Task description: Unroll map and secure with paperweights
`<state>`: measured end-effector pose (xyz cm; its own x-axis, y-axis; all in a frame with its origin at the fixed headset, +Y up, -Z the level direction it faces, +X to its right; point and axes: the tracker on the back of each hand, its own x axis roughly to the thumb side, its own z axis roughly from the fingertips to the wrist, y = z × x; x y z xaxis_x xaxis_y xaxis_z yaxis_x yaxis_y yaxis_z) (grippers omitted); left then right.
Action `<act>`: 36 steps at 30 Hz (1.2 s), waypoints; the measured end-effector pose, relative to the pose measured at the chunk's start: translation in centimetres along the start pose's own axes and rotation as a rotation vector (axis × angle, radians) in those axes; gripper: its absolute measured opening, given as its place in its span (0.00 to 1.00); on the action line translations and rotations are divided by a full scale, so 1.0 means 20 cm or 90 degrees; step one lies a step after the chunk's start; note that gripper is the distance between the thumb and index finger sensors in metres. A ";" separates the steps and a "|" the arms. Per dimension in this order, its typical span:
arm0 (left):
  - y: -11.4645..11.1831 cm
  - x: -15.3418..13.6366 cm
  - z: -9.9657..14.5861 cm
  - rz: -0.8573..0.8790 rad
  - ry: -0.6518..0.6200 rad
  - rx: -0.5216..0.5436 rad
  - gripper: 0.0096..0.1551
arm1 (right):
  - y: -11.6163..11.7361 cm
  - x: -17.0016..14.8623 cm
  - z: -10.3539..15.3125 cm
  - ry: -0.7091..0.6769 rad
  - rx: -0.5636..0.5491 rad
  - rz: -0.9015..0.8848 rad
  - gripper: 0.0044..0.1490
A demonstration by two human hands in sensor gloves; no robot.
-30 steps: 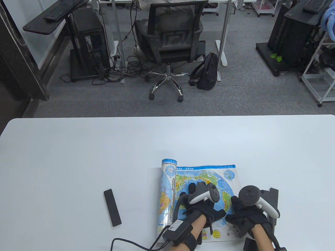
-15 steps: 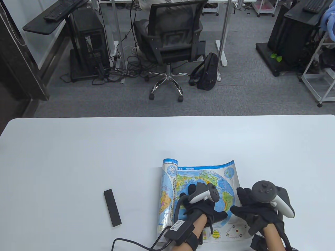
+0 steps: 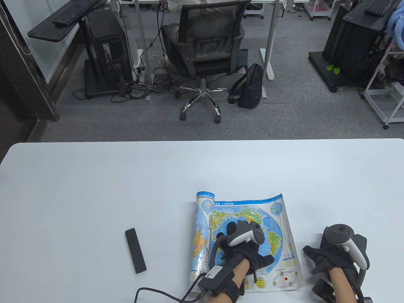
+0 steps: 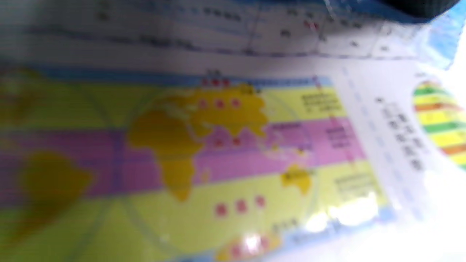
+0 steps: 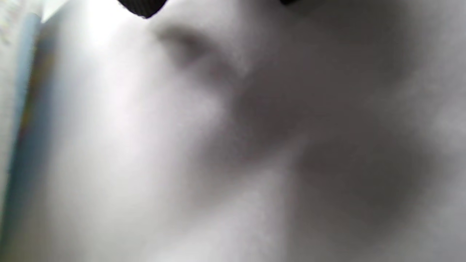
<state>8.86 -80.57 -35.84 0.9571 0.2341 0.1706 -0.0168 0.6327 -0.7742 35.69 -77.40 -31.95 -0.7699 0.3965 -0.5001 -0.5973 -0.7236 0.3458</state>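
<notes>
- The left hand [image 3: 244,252] lies palm down on the middle of the map [image 3: 277,227], fingers [image 3: 232,228] spread flat and pressing the sheet to the table [image 3: 94,189]; it grips nothing.
- A white and grey tracker [image 3: 247,235] sits on the back of that hand, and a black box with a cable [image 3: 151,292] is strapped at the wrist.
- The right hand [image 3: 331,255] is off the map, just beside its right edge, low over the table with a dark tracker [image 3: 342,241] on its back. Dark shapes show behind and under it, but I cannot tell whether the fingers hold anything or how far they are open.
- The map is part unrolled near the table's near edge: its right half lies open, while the left end is a roll [image 3: 202,233] running front to back just left of the left hand. The far right corner curls up a little.
- The left wrist view, blurred, is filled by the map's [image 4: 225,145] lower inset in yellow, purple and orange.
- The right wrist view is badly blurred: grey table [image 5: 255,163], a sliver of the map's edge [image 5: 25,91] at the left, a dark fingertip [image 5: 142,6] at the top.
- One black bar, a paperweight [image 3: 135,251], lies flat on the table well left of the roll, touching nothing.
- Beyond the table stand an office chair [image 3: 205,50], a backpack [image 3: 251,86] and desks on grey carpet.
</notes>
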 end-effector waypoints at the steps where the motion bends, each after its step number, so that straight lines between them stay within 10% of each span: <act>1: 0.00 0.00 0.00 0.000 0.000 0.001 0.54 | 0.00 0.01 0.00 0.004 -0.015 0.013 0.50; 15: 0.00 0.00 0.00 -0.005 -0.003 0.017 0.54 | -0.03 0.11 0.06 0.056 -0.193 0.196 0.38; 29: 0.00 0.00 0.00 -0.005 -0.002 0.015 0.54 | -0.17 0.19 0.29 -0.173 -0.336 -0.038 0.38; 32: 0.00 0.00 0.00 -0.005 -0.001 0.014 0.54 | -0.16 0.29 0.39 -0.285 -0.310 -0.048 0.37; 36: 0.00 0.00 0.00 -0.005 -0.001 0.013 0.54 | -0.04 0.43 0.39 -0.402 -0.092 -0.059 0.37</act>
<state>8.93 -80.64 -35.80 0.9569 0.2302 0.1768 -0.0157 0.6491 -0.7606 27.88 -69.02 -30.31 -0.7267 0.6848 0.0543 -0.6655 -0.7214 0.1913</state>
